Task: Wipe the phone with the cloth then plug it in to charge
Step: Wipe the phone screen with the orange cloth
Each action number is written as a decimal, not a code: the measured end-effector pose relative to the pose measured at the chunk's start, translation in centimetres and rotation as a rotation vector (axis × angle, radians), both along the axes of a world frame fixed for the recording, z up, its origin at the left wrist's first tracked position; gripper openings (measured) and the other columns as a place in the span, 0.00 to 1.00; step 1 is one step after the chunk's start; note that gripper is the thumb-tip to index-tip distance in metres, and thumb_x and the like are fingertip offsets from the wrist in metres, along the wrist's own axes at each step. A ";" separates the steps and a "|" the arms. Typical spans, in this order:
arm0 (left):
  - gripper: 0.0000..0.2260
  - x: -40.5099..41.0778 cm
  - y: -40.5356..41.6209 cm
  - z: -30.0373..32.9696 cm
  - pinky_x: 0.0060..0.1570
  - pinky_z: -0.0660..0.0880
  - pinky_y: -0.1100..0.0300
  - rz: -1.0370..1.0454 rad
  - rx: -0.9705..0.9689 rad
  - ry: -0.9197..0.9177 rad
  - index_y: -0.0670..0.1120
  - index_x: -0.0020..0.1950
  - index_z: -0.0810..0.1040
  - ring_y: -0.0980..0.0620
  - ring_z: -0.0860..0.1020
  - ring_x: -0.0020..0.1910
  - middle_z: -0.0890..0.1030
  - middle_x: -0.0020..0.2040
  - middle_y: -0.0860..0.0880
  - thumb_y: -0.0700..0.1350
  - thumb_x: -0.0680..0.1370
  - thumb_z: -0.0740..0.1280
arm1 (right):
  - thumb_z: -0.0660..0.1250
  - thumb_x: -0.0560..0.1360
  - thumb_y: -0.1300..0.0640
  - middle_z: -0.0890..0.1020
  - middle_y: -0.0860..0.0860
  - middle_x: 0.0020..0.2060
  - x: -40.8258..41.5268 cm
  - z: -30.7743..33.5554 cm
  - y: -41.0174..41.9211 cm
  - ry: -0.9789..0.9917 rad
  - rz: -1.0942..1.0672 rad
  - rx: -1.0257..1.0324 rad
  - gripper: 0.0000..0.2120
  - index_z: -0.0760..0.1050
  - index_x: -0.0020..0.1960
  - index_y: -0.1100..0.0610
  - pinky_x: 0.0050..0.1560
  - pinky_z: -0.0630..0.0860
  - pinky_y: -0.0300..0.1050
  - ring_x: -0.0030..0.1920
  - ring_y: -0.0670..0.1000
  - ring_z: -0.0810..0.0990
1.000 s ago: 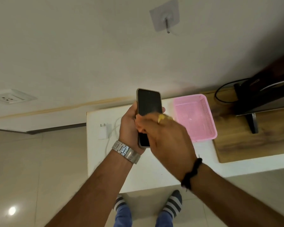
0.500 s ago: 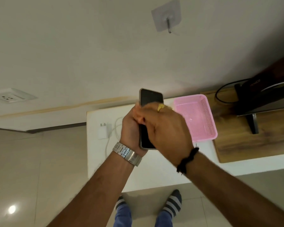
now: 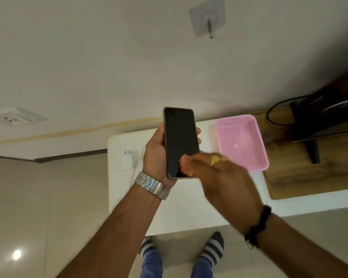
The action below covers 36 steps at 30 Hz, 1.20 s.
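Note:
A black phone (image 3: 181, 141) is held upright over the white table (image 3: 189, 209), screen dark and facing me, with my left hand (image 3: 156, 157) wrapped around its left edge and back. My right hand (image 3: 225, 183) is blurred with motion and presses its fingertips on the screen's lower right corner. A small piece of yellow cloth (image 3: 215, 159) peeks out above its fingers; the rest is hidden in the hand. A white charger plug (image 3: 127, 160) lies on the table to the left, its cable (image 3: 139, 158) running behind my left wrist.
A wall socket (image 3: 14, 117) sits far left on the wall. A pink plastic basket (image 3: 258, 141) stands on the table right of the phone. Further right are a wooden board (image 3: 309, 177) and a black screen on a stand (image 3: 325, 121). A wall hook (image 3: 209, 23) hangs above.
My right hand with the cloth slid up the phone's screen, then back down to the lower corner, uncovering most of the screen. My left hand kept holding the phone.

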<state>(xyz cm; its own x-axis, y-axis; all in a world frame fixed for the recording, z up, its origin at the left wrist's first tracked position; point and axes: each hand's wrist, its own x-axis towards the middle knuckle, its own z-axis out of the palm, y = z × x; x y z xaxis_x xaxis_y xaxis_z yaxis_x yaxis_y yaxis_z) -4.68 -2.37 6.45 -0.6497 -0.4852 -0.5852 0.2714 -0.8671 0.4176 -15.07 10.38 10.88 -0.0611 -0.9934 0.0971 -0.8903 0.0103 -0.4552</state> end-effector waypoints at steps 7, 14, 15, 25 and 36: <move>0.27 -0.6 2.2 -1.0 0.48 0.80 0.45 -0.141 0.064 0.125 0.45 0.66 0.80 0.41 0.83 0.47 0.83 0.56 0.40 0.62 0.84 0.54 | 0.60 0.84 0.54 0.84 0.52 0.50 -6.5 0.9 -7.8 0.009 -0.250 0.009 0.15 0.84 0.54 0.56 0.53 0.79 0.49 0.50 0.54 0.82; 0.21 -0.8 1.3 -1.3 0.64 0.74 0.47 0.033 0.137 0.096 0.45 0.63 0.81 0.42 0.80 0.59 0.83 0.57 0.43 0.58 0.83 0.59 | 0.60 0.82 0.53 0.82 0.48 0.53 -0.8 0.4 -5.5 -0.071 -0.191 0.022 0.11 0.81 0.57 0.51 0.54 0.78 0.46 0.53 0.51 0.79; 0.22 -0.4 1.2 -1.7 0.63 0.74 0.47 0.041 0.122 0.073 0.43 0.60 0.82 0.42 0.81 0.57 0.83 0.53 0.43 0.58 0.83 0.59 | 0.59 0.82 0.52 0.82 0.46 0.54 0.5 0.6 -4.7 -0.138 -0.146 0.034 0.12 0.80 0.57 0.50 0.56 0.78 0.43 0.53 0.48 0.79; 0.20 -0.6 0.9 -1.8 0.55 0.81 0.49 -0.015 0.076 0.080 0.44 0.56 0.85 0.43 0.84 0.51 0.85 0.52 0.42 0.56 0.83 0.60 | 0.61 0.82 0.53 0.82 0.49 0.49 -0.8 -0.3 -6.7 -0.076 -0.194 0.054 0.09 0.81 0.52 0.51 0.50 0.79 0.48 0.48 0.51 0.80; 0.20 -1.6 1.4 -3.7 0.57 0.76 0.46 -0.036 0.126 -0.008 0.48 0.59 0.82 0.41 0.80 0.54 0.83 0.55 0.43 0.60 0.83 0.59 | 0.60 0.83 0.54 0.82 0.50 0.54 -4.2 -3.6 -7.9 0.064 -0.243 0.026 0.13 0.80 0.61 0.52 0.52 0.77 0.47 0.53 0.53 0.79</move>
